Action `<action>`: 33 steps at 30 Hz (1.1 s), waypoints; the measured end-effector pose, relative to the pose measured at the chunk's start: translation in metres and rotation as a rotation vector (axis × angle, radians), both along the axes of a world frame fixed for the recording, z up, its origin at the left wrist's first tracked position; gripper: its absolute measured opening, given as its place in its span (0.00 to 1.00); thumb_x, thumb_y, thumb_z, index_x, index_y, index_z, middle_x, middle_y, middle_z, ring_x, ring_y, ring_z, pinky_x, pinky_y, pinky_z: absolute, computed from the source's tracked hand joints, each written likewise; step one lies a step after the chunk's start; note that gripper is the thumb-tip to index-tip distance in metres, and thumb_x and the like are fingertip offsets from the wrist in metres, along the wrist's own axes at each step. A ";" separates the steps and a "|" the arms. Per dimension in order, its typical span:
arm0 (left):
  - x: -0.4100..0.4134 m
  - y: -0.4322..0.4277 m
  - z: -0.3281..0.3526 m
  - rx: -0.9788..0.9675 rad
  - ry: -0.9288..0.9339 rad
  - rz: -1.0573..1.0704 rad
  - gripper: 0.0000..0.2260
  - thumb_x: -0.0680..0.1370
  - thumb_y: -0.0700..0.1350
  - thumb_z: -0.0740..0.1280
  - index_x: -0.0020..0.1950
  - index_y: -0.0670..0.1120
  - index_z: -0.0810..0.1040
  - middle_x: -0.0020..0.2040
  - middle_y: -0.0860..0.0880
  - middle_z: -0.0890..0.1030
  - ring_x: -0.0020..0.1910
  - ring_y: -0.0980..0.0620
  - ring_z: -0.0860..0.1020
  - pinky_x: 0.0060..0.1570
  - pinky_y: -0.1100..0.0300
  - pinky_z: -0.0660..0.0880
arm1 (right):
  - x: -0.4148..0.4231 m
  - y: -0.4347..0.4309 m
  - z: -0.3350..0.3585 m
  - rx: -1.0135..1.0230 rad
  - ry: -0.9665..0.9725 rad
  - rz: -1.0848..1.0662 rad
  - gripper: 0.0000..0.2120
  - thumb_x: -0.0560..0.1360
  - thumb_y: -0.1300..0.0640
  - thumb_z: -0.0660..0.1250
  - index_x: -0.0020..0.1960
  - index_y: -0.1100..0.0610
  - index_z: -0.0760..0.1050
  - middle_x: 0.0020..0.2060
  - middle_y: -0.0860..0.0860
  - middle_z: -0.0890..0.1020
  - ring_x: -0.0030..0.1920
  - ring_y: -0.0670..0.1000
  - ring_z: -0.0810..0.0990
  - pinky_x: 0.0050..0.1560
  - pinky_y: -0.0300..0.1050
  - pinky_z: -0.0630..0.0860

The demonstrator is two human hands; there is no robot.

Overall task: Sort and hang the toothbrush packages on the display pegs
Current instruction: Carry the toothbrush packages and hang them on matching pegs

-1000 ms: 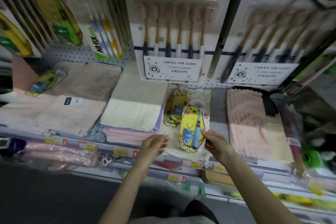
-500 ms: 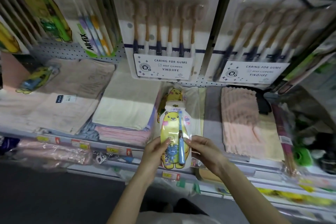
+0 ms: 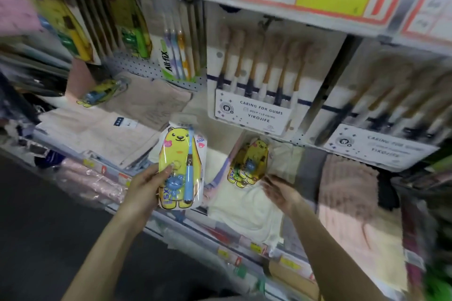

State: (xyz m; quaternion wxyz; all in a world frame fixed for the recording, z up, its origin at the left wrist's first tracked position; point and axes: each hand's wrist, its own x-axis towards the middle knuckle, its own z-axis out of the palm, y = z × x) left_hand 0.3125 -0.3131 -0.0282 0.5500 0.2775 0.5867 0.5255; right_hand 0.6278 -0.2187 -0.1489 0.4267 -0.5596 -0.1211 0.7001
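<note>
1. Your left hand [image 3: 146, 186] grips the bear toothbrush package [image 3: 179, 166] upright by its left edge, thumb across the front, at 9 o'clock of your other hand.
2. Your right hand [image 3: 278, 190], blurred, looks spread and empty, at 5 o'clock of a second bear package [image 3: 249, 164] lying on the cream towels [image 3: 247, 205].
3. You're likely gathering matching packs. Next, pinch the second one's lower edge.
4. The six-brush card [image 3: 254, 95] overhangs at 12 o'clock, so draw towards yourself before rising. The yellow hanging packs [image 3: 73, 32] are at 10 o'clock.
</note>
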 end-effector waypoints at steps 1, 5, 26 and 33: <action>-0.001 0.002 -0.001 -0.005 -0.007 0.011 0.09 0.77 0.43 0.66 0.54 0.41 0.81 0.49 0.41 0.85 0.45 0.43 0.84 0.46 0.46 0.81 | 0.000 0.001 -0.001 -0.012 -0.002 -0.006 0.03 0.78 0.63 0.64 0.49 0.59 0.77 0.33 0.53 0.85 0.30 0.47 0.84 0.31 0.36 0.79; 0.000 0.006 -0.001 0.005 -0.041 0.052 0.10 0.76 0.43 0.67 0.55 0.40 0.80 0.50 0.40 0.84 0.46 0.41 0.84 0.50 0.44 0.79 | 0.001 0.016 0.001 -0.025 0.009 0.062 0.03 0.69 0.62 0.71 0.39 0.62 0.81 0.31 0.54 0.83 0.21 0.44 0.70 0.22 0.32 0.66; 0.005 -0.014 -0.002 0.019 -0.032 0.105 0.09 0.77 0.42 0.66 0.55 0.42 0.81 0.51 0.42 0.85 0.47 0.43 0.83 0.49 0.48 0.80 | -0.021 0.017 0.008 -0.042 -0.090 0.013 0.04 0.75 0.62 0.70 0.47 0.62 0.76 0.52 0.58 0.80 0.40 0.50 0.80 0.35 0.39 0.81; 0.018 -0.026 -0.009 0.009 -0.089 0.069 0.10 0.78 0.42 0.65 0.57 0.41 0.80 0.53 0.41 0.84 0.51 0.42 0.82 0.56 0.45 0.77 | 0.001 -0.018 0.013 -0.151 0.002 0.029 0.02 0.77 0.64 0.66 0.49 0.62 0.75 0.28 0.55 0.84 0.26 0.50 0.83 0.21 0.43 0.77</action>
